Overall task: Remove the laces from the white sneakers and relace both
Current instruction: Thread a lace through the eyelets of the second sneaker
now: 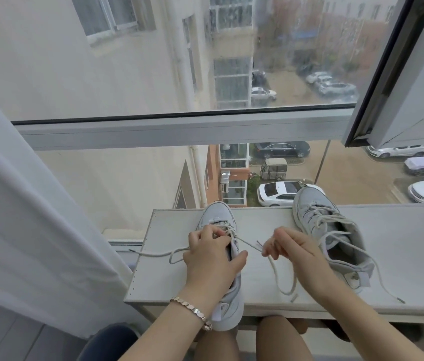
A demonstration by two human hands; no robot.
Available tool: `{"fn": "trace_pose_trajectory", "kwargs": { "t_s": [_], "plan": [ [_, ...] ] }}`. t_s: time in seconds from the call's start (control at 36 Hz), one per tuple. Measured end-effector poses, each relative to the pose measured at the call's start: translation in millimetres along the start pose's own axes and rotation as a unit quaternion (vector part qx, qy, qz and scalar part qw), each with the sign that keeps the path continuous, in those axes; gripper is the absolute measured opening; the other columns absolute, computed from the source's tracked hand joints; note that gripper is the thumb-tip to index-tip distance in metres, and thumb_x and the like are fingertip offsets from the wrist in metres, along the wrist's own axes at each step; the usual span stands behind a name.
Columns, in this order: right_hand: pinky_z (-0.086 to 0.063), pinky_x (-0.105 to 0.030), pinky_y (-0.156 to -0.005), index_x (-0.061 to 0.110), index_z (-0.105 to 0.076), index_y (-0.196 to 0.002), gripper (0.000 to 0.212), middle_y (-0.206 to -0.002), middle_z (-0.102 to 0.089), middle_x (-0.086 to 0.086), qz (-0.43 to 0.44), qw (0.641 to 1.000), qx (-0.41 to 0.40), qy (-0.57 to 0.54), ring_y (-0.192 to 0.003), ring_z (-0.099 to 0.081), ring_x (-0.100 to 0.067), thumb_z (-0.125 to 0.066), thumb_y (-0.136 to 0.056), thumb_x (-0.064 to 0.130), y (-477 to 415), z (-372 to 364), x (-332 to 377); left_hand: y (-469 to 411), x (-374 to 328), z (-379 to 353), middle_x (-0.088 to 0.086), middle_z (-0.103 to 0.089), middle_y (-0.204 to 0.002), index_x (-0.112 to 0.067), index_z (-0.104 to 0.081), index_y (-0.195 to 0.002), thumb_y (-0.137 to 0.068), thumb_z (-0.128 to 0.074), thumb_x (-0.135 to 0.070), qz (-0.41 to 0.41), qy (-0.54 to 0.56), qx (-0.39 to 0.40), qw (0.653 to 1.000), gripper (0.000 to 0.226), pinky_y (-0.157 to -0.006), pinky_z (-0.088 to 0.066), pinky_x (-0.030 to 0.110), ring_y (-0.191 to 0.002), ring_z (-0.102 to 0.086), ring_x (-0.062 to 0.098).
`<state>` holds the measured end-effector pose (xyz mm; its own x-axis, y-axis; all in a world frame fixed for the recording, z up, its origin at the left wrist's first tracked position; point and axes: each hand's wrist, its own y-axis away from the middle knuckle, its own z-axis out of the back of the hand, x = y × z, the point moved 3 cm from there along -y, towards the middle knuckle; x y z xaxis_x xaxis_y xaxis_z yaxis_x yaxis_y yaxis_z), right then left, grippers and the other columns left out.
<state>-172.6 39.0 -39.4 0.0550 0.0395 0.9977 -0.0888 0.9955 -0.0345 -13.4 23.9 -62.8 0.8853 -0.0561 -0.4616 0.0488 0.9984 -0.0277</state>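
Two white sneakers sit on a pale bench (169, 277) by a window. We find the left sneaker (217, 217) nearer, under the left grip (211, 256), which clasps its collar with fingers curled at the upper eyelets. The right grip (291, 248) pinches that shoe's lace (247, 244), drawn taut between them. The right sneaker (317, 214) stands farther off, loosely laced, untouched. We judge the lace light, limp and prone to snagging, best taken near its stiff tip while the soft shoe is steadied.
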Motion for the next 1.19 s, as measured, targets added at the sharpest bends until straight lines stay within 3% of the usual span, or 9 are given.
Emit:
{"fn": "trace_pose_trajectory", "kwargs": {
  "t_s": [0.14, 0.25, 0.39, 0.53, 0.64, 0.72, 0.92, 1.03, 1.19],
  "plan": [
    [-0.046, -0.029, -0.062, 0.016, -0.053, -0.076, 0.02, -0.054, -0.056, 0.005, -0.081, 0.981, 0.025, 0.175, -0.052, -0.056, -0.003, -0.056, -0.089, 0.031, -14.9, -12.5, -18.2, 2.1, 1.2, 4.9, -0.018, -0.043, -0.11, -0.026, -0.065, -0.103, -0.073, -0.065, -0.058, -0.006, 0.115, -0.023, 0.993, 0.044, -0.093, -0.037, 0.028, -0.112, -0.031, 0.006],
    [-0.037, -0.02, -0.047, 0.03, -0.053, -0.081, 0.019, -0.054, -0.054, 0.006, -0.1, 0.965, 0.032, 0.241, -0.045, -0.045, -0.005, -0.051, -0.086, 0.048, -26.1, -23.2, -21.4, 2.0, 17.1, 23.2, -0.019, -0.046, -0.099, -0.031, -0.056, -0.088, -0.085, -0.062, -0.034, 0.029, 0.252, -0.086, 0.963, 0.007, -0.076, -0.036, 0.004, -0.103, -0.049, 0.003],
    [-0.033, -0.019, -0.049, 0.03, -0.053, -0.085, 0.031, -0.072, -0.055, 0.012, -0.114, 0.942, 0.037, 0.313, -0.061, -0.051, 0.002, -0.047, -0.084, 0.061, -32.6, -33.3, -18.1, -4.6, 48.8, 31.7, -0.006, -0.056, -0.118, -0.019, -0.05, -0.126, -0.093, -0.052, -0.019, 0.076, 0.139, -0.009, 0.987, 0.033, -0.103, -0.035, 0.03, -0.118, -0.048, 0.013],
    [-0.04, -0.025, -0.053, 0.024, -0.05, -0.091, 0.039, -0.077, -0.059, 0.008, -0.136, 0.928, 0.039, 0.343, -0.066, -0.056, -0.007, -0.053, -0.08, 0.061, -33.8, -39.4, -16.7, -12.4, 55.0, 32.8, -0.005, -0.063, -0.095, -0.022, -0.063, -0.112, -0.093, -0.053, -0.026, 0.083, 0.084, 0.061, 0.991, 0.022, -0.098, -0.039, 0.032, -0.101, -0.058, 0.015],
    [-0.038, -0.025, -0.051, 0.023, -0.047, -0.086, 0.029, -0.075, -0.059, 0.006, -0.132, 0.938, 0.034, 0.319, -0.057, -0.051, -0.008, -0.053, -0.084, 0.051, -34.0, -39.4, -22.5, -18.4, 55.4, 29.9, 0.0, -0.045, -0.11, -0.025, -0.059, -0.117, -0.094, -0.053, -0.028, 0.041, 0.097, 0.113, 0.988, 0.024, -0.098, -0.04, 0.034, -0.106, -0.052, 0.018],
    [-0.032, -0.022, -0.048, 0.024, -0.046, -0.081, 0.022, -0.067, -0.056, 0.007, -0.113, 0.941, 0.018, 0.317, -0.051, -0.047, -0.006, -0.053, -0.085, 0.045, -32.8, -34.7, -26.2, -22.5, 55.3, 28.8, 0.0, -0.047, -0.119, -0.027, -0.057, -0.102, -0.094, -0.05, -0.03, 0.018, 0.055, 0.13, 0.99, 0.011, -0.101, -0.035, 0.036, -0.115, -0.04, 0.019],
    [-0.031, -0.021, -0.047, 0.017, -0.051, -0.073, 0.019, -0.064, -0.054, 0.004, -0.071, 0.932, -0.007, 0.356, -0.053, -0.042, -0.008, -0.055, -0.086, 0.031, -29.0, -20.4, -23.1, -20.7, 55.2, 30.7, 0.0, -0.059, -0.076, -0.017, -0.045, -0.085, -0.099, -0.036, -0.021, 0.063, 0.209, 0.168, 0.961, 0.017, -0.061, -0.046, 0.027, -0.059, -0.056, 0.008],
    [-0.032, -0.023, -0.048, 0.015, -0.056, -0.076, 0.018, -0.064, -0.057, 0.003, -0.053, 0.924, -0.018, 0.379, -0.052, -0.044, -0.008, -0.057, -0.086, 0.029, -26.2, -15.5, -18.1, -23.6, 57.7, 38.3, -0.001, -0.049, -0.069, -0.015, -0.058, -0.088, -0.096, -0.04, -0.018, 0.043, 0.171, 0.113, 0.978, 0.02, -0.052, -0.039, 0.024, -0.058, -0.043, 0.014],
    [-0.043, -0.028, -0.06, 0.015, -0.061, -0.087, 0.018, -0.076, -0.061, 0.003, -0.068, 0.903, -0.027, 0.423, -0.067, -0.053, -0.012, -0.056, -0.087, 0.032, -22.1, -7.6, -11.2, -21.8, 58.8, 59.6, 0.001, -0.042, -0.058, -0.02, -0.058, -0.06, -0.096, -0.044, -0.041, 0.048, 0.12, 0.197, 0.972, 0.044, -0.047, -0.029, 0.023, -0.048, -0.035, 0.014]
  ]
}}
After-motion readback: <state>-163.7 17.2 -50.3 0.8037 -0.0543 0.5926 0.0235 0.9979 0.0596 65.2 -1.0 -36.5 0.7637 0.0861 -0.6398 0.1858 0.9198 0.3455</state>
